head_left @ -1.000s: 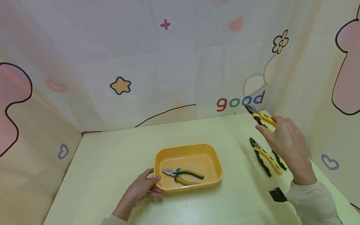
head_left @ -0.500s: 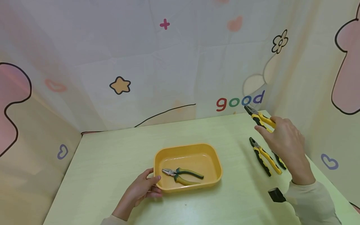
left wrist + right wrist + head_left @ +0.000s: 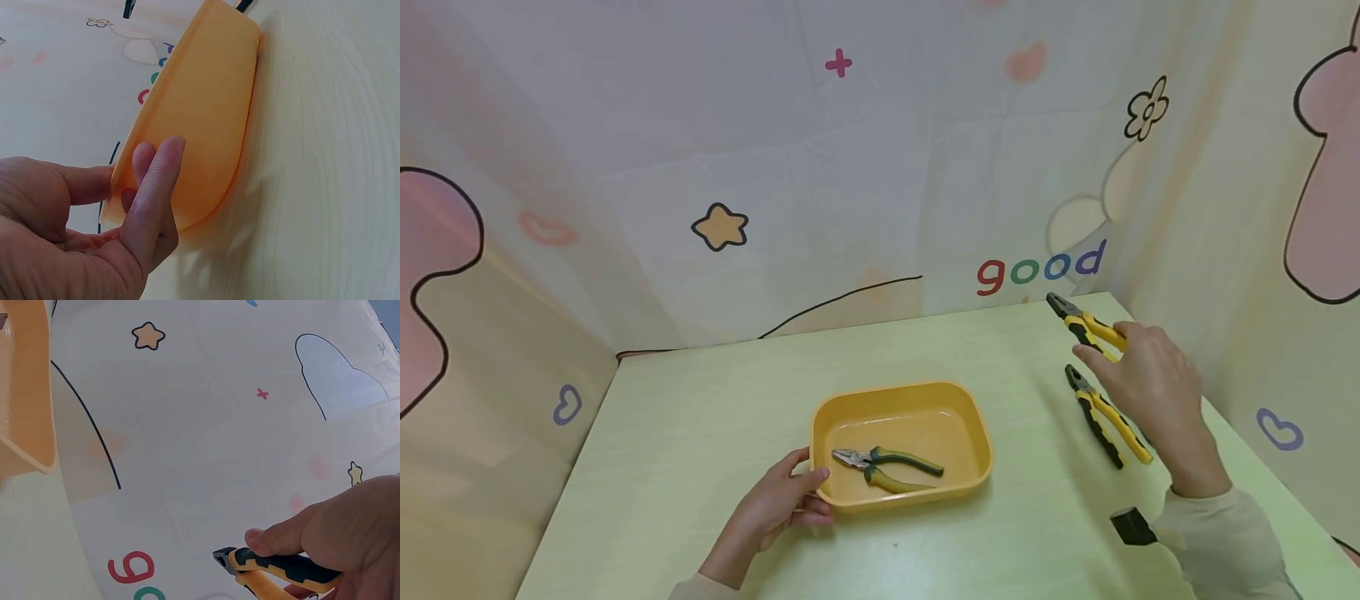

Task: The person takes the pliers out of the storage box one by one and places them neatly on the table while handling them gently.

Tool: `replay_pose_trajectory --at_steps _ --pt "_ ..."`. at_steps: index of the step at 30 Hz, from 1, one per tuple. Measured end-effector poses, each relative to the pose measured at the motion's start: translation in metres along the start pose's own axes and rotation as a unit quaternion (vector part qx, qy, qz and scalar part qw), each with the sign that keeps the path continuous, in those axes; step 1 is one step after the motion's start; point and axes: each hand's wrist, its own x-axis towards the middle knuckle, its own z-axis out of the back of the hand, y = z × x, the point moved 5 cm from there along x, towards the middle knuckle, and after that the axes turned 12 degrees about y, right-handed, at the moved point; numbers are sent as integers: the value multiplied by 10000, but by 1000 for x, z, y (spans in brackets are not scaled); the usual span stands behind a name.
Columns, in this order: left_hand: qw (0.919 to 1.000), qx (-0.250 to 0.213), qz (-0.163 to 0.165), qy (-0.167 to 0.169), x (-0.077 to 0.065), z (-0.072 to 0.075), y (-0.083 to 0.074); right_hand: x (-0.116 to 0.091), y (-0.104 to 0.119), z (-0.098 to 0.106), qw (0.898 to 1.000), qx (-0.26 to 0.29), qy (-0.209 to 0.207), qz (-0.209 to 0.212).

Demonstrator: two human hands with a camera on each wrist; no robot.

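Observation:
A yellow-orange plastic tray (image 3: 887, 400) sits on the table. Inside it lies a pair of pliers (image 3: 887, 468) with green and yellow handles. My left hand (image 3: 782, 500) grips the tray's left end, thumb over the rim and fingers against the outer wall, as the left wrist view shows. My right hand (image 3: 1153, 387) holds black-and-yellow pliers (image 3: 1078, 325) by the handles, jaws pointing up and left, raised over the right side of the table. Beneath, a second pair of black-and-yellow pliers (image 3: 1105, 417) lies on the table. In the right wrist view my thumb presses along the held pliers' handle (image 3: 281, 565).
The pale green table (image 3: 715, 417) is backed by a printed cloth curtain (image 3: 850, 167) that also closes both sides. A small black block (image 3: 1132, 527) is at my right sleeve. Another tool beside the lying pliers is mostly hidden behind my right hand.
My right hand has come slightly left and down with the pliers, covering more of the tool on the table behind it. The left hand and the tray have stayed put.

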Motion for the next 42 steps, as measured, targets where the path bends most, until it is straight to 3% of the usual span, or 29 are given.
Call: replay_pose_trajectory --at_steps 42 --pt "10000 -7 8 -23 1 1 1 3 -20 -50 9967 178 699 -384"
